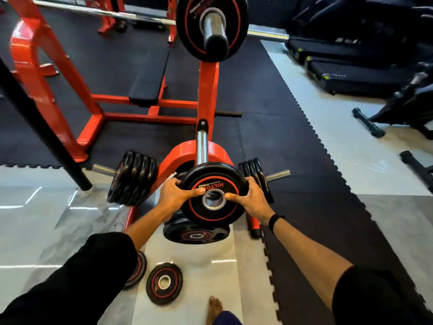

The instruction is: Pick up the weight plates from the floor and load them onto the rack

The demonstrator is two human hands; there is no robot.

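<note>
Fingers of left hand [174,194] and right hand [251,198] curl round 1 weight plate [214,194], thumbs at its hole.

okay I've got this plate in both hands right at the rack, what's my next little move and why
Probably slide the held plate forward along the chrome peg. Your left hand and right hand grip its rim, thumbs by the hub, the peg runs bare behind it, and more plates, like the small plate, lie on the floor.

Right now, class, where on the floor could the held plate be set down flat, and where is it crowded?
Free: pale floor left of the rack, and dark mat right of the right hand. Crowded: under the held plate, where a large plate and small plates lie.
</note>
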